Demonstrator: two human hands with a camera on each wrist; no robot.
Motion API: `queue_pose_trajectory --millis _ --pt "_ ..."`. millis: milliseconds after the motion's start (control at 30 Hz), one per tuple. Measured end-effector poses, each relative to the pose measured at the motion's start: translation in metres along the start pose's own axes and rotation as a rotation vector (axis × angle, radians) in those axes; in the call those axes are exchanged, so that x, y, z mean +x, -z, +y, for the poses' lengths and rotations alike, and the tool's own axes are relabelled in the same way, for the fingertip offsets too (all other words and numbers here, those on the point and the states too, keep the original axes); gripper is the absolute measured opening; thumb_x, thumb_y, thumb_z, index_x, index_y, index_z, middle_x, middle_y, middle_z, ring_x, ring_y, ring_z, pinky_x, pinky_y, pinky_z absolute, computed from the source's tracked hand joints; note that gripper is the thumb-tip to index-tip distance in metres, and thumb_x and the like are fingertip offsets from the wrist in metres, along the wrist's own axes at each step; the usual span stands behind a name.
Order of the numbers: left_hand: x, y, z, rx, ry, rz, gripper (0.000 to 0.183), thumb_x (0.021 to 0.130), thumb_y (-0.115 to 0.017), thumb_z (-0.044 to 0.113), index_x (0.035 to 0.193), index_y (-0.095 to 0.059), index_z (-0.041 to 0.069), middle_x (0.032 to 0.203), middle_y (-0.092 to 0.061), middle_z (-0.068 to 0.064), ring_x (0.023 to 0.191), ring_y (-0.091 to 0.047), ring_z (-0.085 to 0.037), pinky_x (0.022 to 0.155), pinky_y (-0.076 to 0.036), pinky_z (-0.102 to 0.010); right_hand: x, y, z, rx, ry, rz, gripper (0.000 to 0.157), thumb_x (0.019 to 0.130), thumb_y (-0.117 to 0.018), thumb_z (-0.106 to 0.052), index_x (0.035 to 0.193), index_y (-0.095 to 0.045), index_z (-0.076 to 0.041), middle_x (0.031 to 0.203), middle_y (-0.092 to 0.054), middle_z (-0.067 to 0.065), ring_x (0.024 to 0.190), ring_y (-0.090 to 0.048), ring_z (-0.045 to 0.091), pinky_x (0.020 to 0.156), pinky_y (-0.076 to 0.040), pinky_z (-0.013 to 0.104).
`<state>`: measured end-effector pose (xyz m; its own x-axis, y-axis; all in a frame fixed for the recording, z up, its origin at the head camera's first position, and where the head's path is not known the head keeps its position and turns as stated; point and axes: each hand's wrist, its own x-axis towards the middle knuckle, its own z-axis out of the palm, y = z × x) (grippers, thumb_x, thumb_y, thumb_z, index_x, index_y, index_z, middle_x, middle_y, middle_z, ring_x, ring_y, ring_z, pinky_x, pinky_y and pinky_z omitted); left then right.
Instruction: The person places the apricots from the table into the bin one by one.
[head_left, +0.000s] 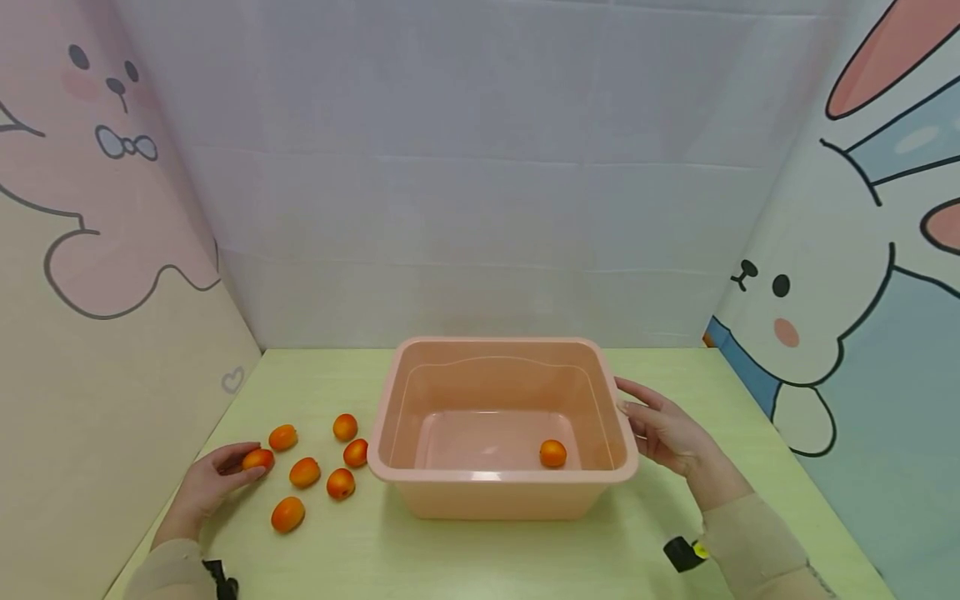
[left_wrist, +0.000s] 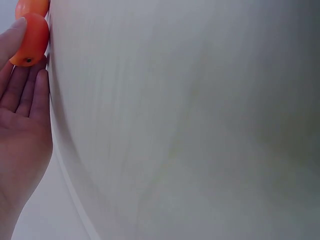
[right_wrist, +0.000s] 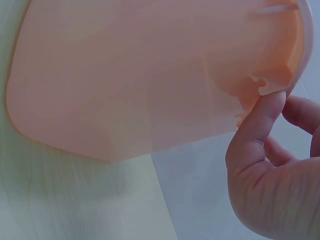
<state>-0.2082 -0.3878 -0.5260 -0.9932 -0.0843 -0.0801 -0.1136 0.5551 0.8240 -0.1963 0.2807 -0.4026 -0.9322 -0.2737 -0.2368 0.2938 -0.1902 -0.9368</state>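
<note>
At the left of the table, my left hand (head_left: 217,477) has its thumb and fingers around a small oval orange-red fruit (head_left: 258,460). The left wrist view shows the thumb against this fruit (left_wrist: 33,41), which has a dark spot at one end. A pink plastic basin (head_left: 502,498) stands mid-table, with one orange fruit (head_left: 552,453) on its floor. My right hand (head_left: 667,427) holds the basin's right rim. In the right wrist view, the thumb and fingers of that hand (right_wrist: 272,170) pinch the rim from below and outside.
Several more orange fruits lie loose between my left hand and the basin, among them a front one (head_left: 288,514) and a back one (head_left: 345,427). A white curtain (head_left: 480,183) closes the back. Panels with cartoon animals flank the table (head_left: 450,558).
</note>
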Motion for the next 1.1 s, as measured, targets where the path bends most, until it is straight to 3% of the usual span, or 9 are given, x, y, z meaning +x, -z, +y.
queue_pose_trajectory --millis 200,567,733,867,1100 --pt "-0.002 0.001 0.002 0.007 0.025 0.004 0.067 0.087 -0.079 0.028 0.133 -0.051 -0.012 0.123 -0.063 -0.019 0.085 -0.051 0.009 0.074 -0.046 -0.01 0.0 0.0 0.001 0.01 0.002 -0.003 0.055 0.103 -0.056 -0.018 0.154 -0.036 -0.018 0.112 -0.069 -0.001 0.087 -0.068 0.013 0.077 -0.058 0.027" --pt "-0.006 0.011 0.008 0.021 0.021 -0.001 0.068 0.087 -0.078 0.031 0.135 -0.052 -0.009 0.119 -0.066 -0.006 0.088 -0.048 0.015 0.076 -0.043 -0.013 0.0 0.001 0.001 0.019 0.02 -0.024 0.043 0.104 -0.054 -0.016 0.146 -0.047 -0.023 0.111 -0.069 0.0 0.087 -0.068 0.013 0.077 -0.058 0.026" --pt "-0.007 0.016 0.018 0.06 -0.017 0.023 0.068 0.087 -0.077 0.037 0.135 -0.055 -0.005 0.114 -0.065 0.008 0.091 -0.044 0.016 0.077 -0.043 -0.014 0.0 0.001 0.001 0.023 0.016 -0.017 0.045 0.103 -0.055 -0.016 0.147 -0.047 -0.022 0.111 -0.069 0.0 0.089 -0.068 0.014 0.077 -0.058 0.027" --pt "-0.008 0.019 0.029 0.037 -0.061 0.044 0.065 0.088 -0.077 0.035 0.134 -0.055 -0.006 0.106 -0.061 0.023 0.091 -0.046 0.015 0.076 -0.044 -0.011 0.001 0.0 0.002 0.025 0.013 -0.009 0.038 0.103 -0.056 -0.016 0.14 -0.054 -0.026 0.111 -0.069 0.0 0.089 -0.069 0.014 0.078 -0.057 0.027" --pt "-0.006 0.022 0.049 0.048 -0.112 0.049 0.064 0.089 -0.076 0.036 0.135 -0.056 -0.003 0.108 -0.061 0.021 0.092 -0.049 0.014 0.075 -0.046 -0.011 0.004 0.0 0.003 0.01 -0.002 0.014 0.031 0.102 -0.057 -0.018 0.129 -0.06 -0.032 0.112 -0.068 -0.001 0.088 -0.067 0.014 0.078 -0.057 0.027"
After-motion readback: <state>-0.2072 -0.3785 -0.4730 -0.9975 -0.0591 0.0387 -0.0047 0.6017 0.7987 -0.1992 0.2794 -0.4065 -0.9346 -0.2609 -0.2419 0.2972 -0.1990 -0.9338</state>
